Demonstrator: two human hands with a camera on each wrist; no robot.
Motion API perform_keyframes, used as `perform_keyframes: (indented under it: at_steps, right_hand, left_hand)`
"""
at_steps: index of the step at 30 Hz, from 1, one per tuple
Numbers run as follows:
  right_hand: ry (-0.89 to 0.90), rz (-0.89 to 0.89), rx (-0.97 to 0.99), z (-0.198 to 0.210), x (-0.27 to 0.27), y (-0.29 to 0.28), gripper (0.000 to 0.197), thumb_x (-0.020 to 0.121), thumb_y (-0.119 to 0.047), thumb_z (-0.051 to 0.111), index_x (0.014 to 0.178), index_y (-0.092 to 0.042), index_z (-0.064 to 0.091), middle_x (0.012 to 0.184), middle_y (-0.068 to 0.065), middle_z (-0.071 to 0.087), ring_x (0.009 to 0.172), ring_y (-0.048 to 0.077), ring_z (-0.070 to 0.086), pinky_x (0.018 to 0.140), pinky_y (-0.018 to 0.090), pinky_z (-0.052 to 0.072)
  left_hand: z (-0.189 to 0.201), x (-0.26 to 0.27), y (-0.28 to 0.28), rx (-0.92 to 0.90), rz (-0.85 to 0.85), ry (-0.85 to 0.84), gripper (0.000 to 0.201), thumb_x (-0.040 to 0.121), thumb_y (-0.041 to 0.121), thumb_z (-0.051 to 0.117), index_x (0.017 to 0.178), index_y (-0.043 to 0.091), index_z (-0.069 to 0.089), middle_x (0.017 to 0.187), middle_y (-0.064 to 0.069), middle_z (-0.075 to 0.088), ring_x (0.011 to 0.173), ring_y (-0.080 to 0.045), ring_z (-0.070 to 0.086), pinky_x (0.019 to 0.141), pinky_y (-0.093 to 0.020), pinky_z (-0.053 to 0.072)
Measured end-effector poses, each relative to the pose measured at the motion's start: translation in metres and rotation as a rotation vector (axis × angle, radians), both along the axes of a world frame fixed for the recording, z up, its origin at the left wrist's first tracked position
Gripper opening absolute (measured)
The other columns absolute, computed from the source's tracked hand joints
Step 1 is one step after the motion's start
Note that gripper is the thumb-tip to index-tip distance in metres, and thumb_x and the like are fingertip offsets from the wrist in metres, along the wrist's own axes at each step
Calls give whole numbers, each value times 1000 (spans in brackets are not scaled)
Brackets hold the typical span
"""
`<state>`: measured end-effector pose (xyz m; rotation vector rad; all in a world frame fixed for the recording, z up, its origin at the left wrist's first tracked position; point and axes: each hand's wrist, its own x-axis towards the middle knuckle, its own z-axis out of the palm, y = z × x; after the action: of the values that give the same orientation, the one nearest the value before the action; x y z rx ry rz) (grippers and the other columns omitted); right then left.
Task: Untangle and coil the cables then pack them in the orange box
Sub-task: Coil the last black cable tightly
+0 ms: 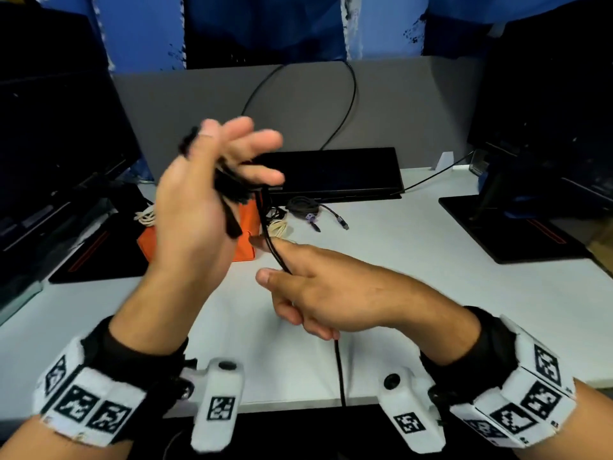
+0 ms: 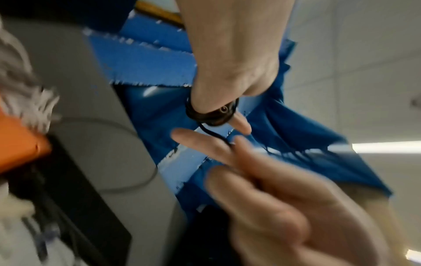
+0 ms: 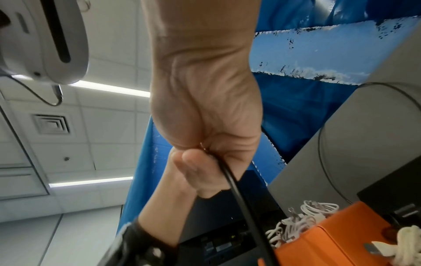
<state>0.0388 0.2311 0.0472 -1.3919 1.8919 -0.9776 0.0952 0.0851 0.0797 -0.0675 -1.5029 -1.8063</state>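
Cable between left hand, right hand

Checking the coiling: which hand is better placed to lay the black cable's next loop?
Right. The right hand grips the black cable just below the coil, whose loops are wound round the left hand.

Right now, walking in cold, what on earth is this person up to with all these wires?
A person is coiling a black cable. Loops of it are wrapped around their raised left hand, whose fingers are spread. Their right hand grips the loose length lower down, and the rest trails off the front edge of the desk. The orange box sits behind the hands with white cables bunched by it. A dark coiled cable lies nearby.
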Motion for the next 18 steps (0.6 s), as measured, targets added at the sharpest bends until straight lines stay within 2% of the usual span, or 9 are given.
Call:
perform_keyframes:
  at_steps: [3,6,8,10,12,14,15,16,18]
  right_hand:
    - [-15,-30,-27,14,-5,9,26,110,-28,45,119,-5,54,63,-5,45,41,3,36,42,23,35]
    - [45,-89,-116,30,-18,23,21,104,-19,60,94,-3,68,53,-13,45,43,3,39,44,14,31]
    - [40,-135,-225,39,-27,30,19,98,-14,69,84,-2,67,54,-12,44,43,3,35,44,11,29]
    - [29,-174,-314,42,-33,33,20,93,-13,75,82,-3,62,52,-9,46,43,2,36,45,11,30]
    - [5,-138,-375,42,-33,32,23,89,-11,79,91,-3,58,56,3,55,47,8,46,48,18,37]
    - [-19,-85,-427,39,-32,29,25,91,-12,77,99,-6,54,63,8,60,58,28,58,56,38,46]
    - [-17,-90,-457,38,-32,28,21,93,-13,73,99,-8,54,66,4,61,62,30,59,59,39,46]
    - [5,-118,-492,36,-33,27,16,94,-13,69,99,-11,54,69,1,60,63,25,56,59,34,45]
    - [173,-200,-561,34,-31,25,10,95,-14,66,100,-15,58,82,3,58,67,17,53,61,26,44]
  left_hand:
    - [-14,-1,6,-604,81,-199,31,107,33,43,126,13,58,96,1,79,67,-12,69,69,-26,53]
    - [-17,3,2,-984,149,-310,34,103,41,44,106,17,69,73,1,73,67,-10,68,67,-29,53]
    - [-11,7,-5,-971,-19,-381,49,105,48,40,75,16,63,56,-4,63,52,-15,60,59,-35,48]
    - [-5,10,-11,-948,-221,-443,64,104,57,36,59,15,52,47,-5,54,48,-20,51,60,-40,46]
    - [-4,13,-13,-865,-417,-462,69,99,65,42,53,14,53,43,-1,46,51,-22,51,65,-58,48]
    - [-5,14,-16,-731,-578,-457,59,93,65,52,65,17,69,43,8,40,52,-18,51,63,-69,42]
    - [-5,15,-18,-661,-634,-462,51,89,64,60,78,16,75,44,10,37,48,-16,47,59,-65,43]
    - [-5,15,-21,-600,-666,-476,49,84,62,69,88,14,77,45,10,35,44,-20,39,55,-52,45]
    - [-6,13,-25,-514,-693,-472,45,80,54,77,90,10,75,43,8,30,42,-28,29,53,-26,46]
